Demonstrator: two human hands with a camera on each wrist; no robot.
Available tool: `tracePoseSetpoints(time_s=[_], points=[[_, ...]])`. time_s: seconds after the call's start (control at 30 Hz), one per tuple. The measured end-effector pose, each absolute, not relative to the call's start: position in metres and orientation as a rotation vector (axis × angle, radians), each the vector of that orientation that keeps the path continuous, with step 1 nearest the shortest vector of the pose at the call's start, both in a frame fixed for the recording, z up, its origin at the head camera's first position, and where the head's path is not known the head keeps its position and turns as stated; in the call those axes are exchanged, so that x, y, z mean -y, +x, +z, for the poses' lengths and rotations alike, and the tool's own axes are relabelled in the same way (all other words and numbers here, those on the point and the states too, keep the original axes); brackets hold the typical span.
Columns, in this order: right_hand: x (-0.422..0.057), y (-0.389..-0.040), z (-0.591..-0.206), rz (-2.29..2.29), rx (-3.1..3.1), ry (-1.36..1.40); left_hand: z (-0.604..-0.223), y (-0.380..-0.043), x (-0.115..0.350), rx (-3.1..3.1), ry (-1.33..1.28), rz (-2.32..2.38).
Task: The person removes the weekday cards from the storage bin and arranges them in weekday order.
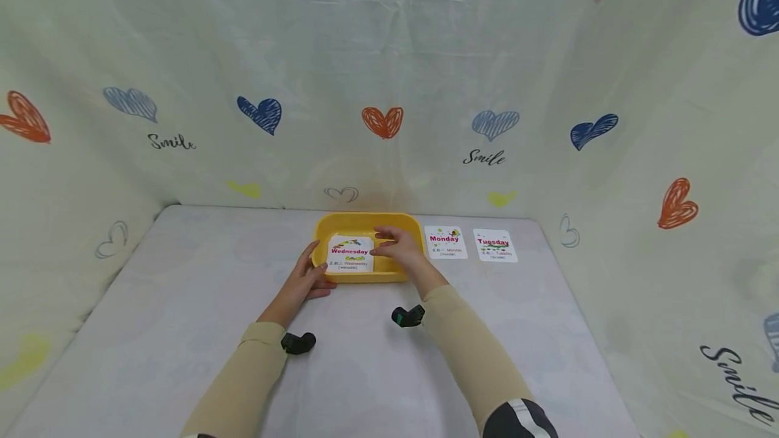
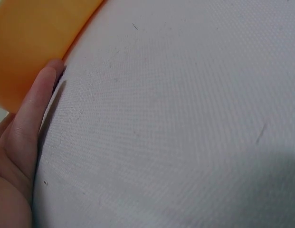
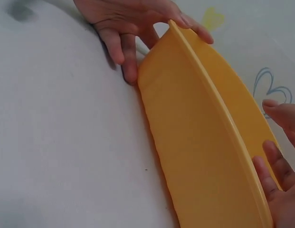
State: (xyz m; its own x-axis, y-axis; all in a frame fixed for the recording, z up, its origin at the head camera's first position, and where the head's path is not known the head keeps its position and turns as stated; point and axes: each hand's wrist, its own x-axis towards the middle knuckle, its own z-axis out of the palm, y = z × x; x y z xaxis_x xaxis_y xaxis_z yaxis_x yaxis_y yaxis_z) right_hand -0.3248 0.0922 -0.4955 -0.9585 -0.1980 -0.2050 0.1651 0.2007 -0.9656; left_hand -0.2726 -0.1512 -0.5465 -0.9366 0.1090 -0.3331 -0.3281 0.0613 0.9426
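In the head view, a yellow tray (image 1: 365, 278) lies on the table with a white "Wednesday" card (image 1: 349, 254) inside its left part. My left hand (image 1: 300, 284) holds the tray's near left corner. The right wrist view shows one finger of that hand (image 3: 133, 19) over the rim and others against the outer wall. Above the right part of the tray is my right hand (image 1: 402, 253), its fingers spread apart, one tip close to the card's right edge. Whether that tip touches the card, I cannot tell. The left wrist view catches only the tray's outer side (image 2: 38, 42).
To the right of the tray lie a "Monday" card (image 1: 445, 242) and a "Tuesday" card (image 1: 495, 245), side by side. A white cloth covers the table (image 1: 359, 370). Behind it hangs a pale curtain (image 1: 426, 53) printed with hearts and "Smile".
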Motion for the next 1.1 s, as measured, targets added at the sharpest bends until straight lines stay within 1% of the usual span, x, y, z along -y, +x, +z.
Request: tracePoseSetpoints(time_s=[0.23, 0.53, 0.7, 1.1], points=[[-0.084, -0.329, -0.498, -1.69, -2.194, -0.002, -0.548, -0.272, 0.15, -2.013, -0.226, 1.959], [-0.078, -0.331, -0.498, -1.469, -2.243, -0.073, -0.546, -0.27, 0.15, -2.009, -0.221, 1.964], [-0.078, -0.333, -0.498, -1.399, -2.221, -0.048, -0.547, -0.27, 0.149, -2.02, -0.204, 1.952], [-0.078, -0.342, -0.499, -1.259, -2.245, -0.147, -0.549, -0.272, 0.151, -2.018, -0.223, 1.965]])
